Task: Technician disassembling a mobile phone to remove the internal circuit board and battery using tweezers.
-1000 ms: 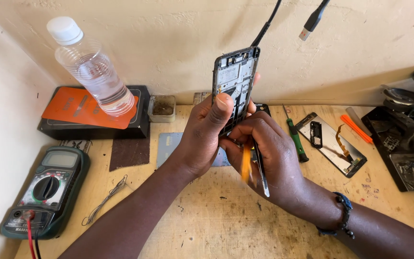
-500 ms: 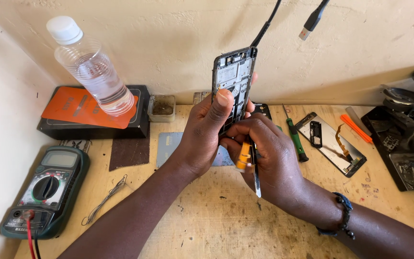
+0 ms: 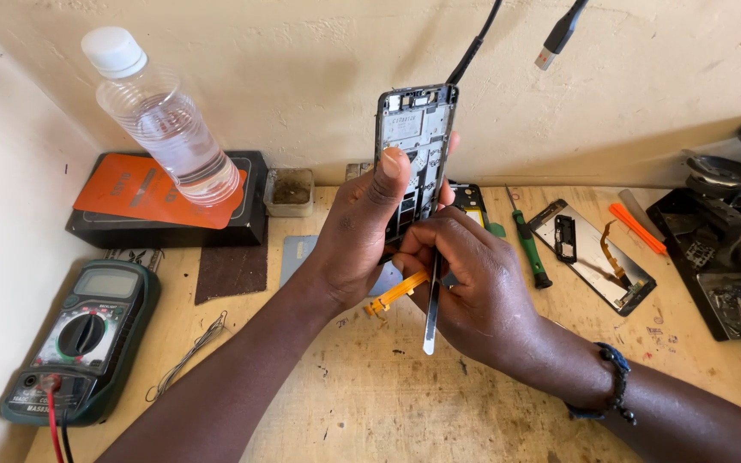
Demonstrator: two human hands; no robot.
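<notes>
Watching the head cam feed rn. Left hand point(image 3: 362, 244) is gripping the stripped black smartphone frame with exposed internals point(image 3: 415, 146), holding it upright above the worn wooden bench point(image 3: 370, 403), thumb pressed flat on its lower half. Right hand point(image 3: 473, 291) is clamped on a thin flat metal pry tool point(image 3: 432, 309), pinched pen-style, its free end pointing down toward the bench.

What's changing vs a sec ago: the orange flex ribbon cable point(image 3: 398, 291) is hanging out further from the bottom of the frame, now dangling left of the pry tool and below the left palm. The tool has also shifted, sitting more upright and tucked closer to the frame's lower edge. My read: the ribbon is getting worked loose at the bottom end, but the contact point is hidden behind the fingers, so can't confirm.

Other stuff rel. to the frame: clear plastic water bottle with white cap point(image 3: 160, 120) well to its left, green digital multimeter point(image 3: 79, 339) lower left, green-handled screwdriver point(image 3: 529, 244) just right, another opened phone w/ orange flex point(image 3: 593, 257) further right. Black cable point(image 3: 473, 43) is hanging behind the frame's top.
</notes>
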